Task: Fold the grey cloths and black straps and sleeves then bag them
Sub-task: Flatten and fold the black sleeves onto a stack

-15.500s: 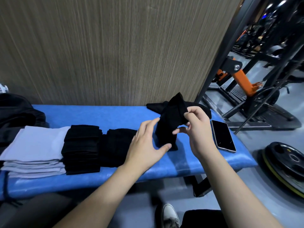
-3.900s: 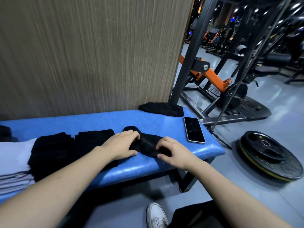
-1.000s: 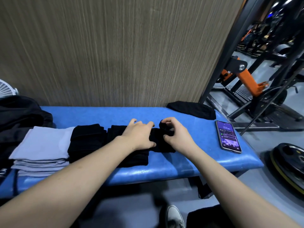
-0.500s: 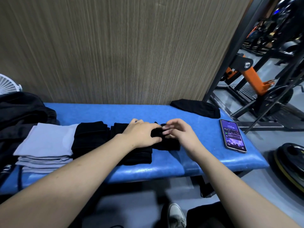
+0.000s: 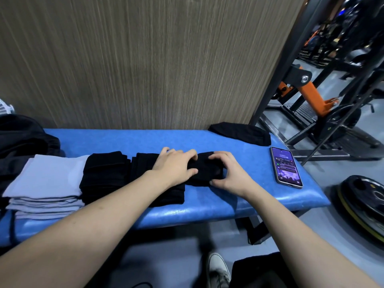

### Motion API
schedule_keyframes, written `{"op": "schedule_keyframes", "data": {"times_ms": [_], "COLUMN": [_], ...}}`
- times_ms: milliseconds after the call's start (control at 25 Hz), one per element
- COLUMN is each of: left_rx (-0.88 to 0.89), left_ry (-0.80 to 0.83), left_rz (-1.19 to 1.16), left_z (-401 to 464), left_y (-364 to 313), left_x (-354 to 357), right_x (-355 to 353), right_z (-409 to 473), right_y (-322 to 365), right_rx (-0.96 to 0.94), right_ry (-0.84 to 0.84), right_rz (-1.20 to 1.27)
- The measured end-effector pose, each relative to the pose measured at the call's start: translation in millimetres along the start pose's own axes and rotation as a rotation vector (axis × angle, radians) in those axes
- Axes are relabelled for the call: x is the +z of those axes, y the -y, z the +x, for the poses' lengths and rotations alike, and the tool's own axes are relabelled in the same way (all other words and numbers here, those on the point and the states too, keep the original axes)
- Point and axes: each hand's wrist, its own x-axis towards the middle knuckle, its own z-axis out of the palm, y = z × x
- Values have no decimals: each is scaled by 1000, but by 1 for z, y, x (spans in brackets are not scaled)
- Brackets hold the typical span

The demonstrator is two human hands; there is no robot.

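Note:
A folded black sleeve (image 5: 204, 172) lies on the blue bench (image 5: 207, 206), pressed between my two hands. My left hand (image 5: 174, 168) rests palm down on its left end and on the black stack (image 5: 145, 173) beside it. My right hand (image 5: 226, 173) cups the sleeve's right end, fingers curled on the fabric. Further left stand another folded black stack (image 5: 105, 175) and a pile of folded grey cloths (image 5: 44, 183). One loose black sleeve (image 5: 241, 133) lies at the bench's far right corner.
A lit phone (image 5: 286, 166) lies on the bench's right end. A black bag (image 5: 20, 138) sits at the far left against the wood-panel wall. Gym rack frames and weight plates (image 5: 361, 202) stand on the floor to the right. My shoe (image 5: 218, 271) shows below.
My right hand has shifted from pinching the sleeve's top to cupping its right end. The left hand stays pressed on the fabric. The view has tilted slightly.

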Motion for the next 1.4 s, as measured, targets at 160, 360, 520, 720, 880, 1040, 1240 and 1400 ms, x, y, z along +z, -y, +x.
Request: {"op": "schedule_keyframes", "data": {"times_ms": [160, 360, 520, 720, 880, 1040, 1240, 1400], "left_rx": [-17, -61, -58, -63, -69, -24, -74, -81], "left_ry": [61, 57, 64, 84, 79, 70, 200, 206], "left_rz": [85, 102, 163, 123, 126, 178, 211, 33], "left_z": [1, 5, 5, 7, 7, 7, 15, 23], "left_y": [-1, -5, -9, -9, -12, -12, -9, -17], "left_x": [1, 0, -1, -6, -6, -5, -9, -9], "right_x": [9, 13, 5, -7, -13, -4, -2, -13], "right_z": [1, 0, -4, -12, -11, 0, 4, -2], "right_y": [3, 6, -2, -21, -17, -11, -14, -18], "right_rx": [15, 173, 137, 53, 56, 18, 226, 280], "right_ry": [-191, -240, -134, 73, 18, 26, 171, -21], "right_rz": [-112, -583, -602, -580, -414, -445, -485, -320]}}
